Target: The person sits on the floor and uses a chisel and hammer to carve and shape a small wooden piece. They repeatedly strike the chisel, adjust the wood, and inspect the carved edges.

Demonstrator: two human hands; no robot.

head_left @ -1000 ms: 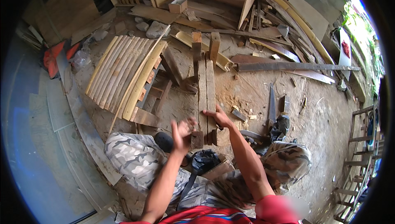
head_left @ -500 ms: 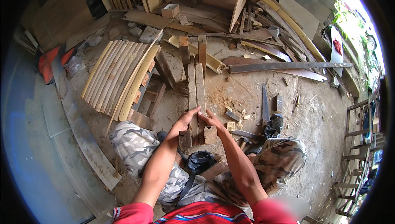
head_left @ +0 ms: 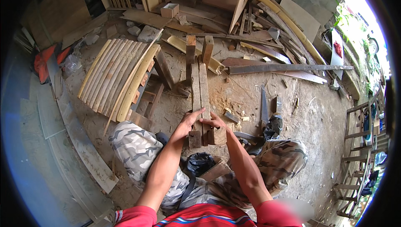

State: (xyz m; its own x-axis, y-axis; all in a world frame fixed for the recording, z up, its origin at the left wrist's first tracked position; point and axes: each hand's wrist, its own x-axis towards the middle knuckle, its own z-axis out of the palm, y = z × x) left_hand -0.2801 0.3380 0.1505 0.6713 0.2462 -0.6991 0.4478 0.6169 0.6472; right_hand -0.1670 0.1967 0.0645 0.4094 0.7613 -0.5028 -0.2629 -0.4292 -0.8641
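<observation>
Two long, weathered wooden pieces stand side by side between my knees, a narrow dark gap running between them. Short wooden legs rise at their far ends, and at their near ends sit a dark block and a paler block. My left hand is closed around the left piece near its close end, thumb side toward the middle. Across from it, my right hand grips the right piece at about the same level. Parts of the fingers are hidden behind the wood.
At left stands a slatted wooden seat. A handsaw and wood offcuts lie on the floor to the right. Planks and bamboo are piled at the back right. A black bag rests between my legs.
The near ends of the two wooden pieces have tilted and shifted slightly to the right. The far legs have spread apart a little. Both hands keep their hold.
</observation>
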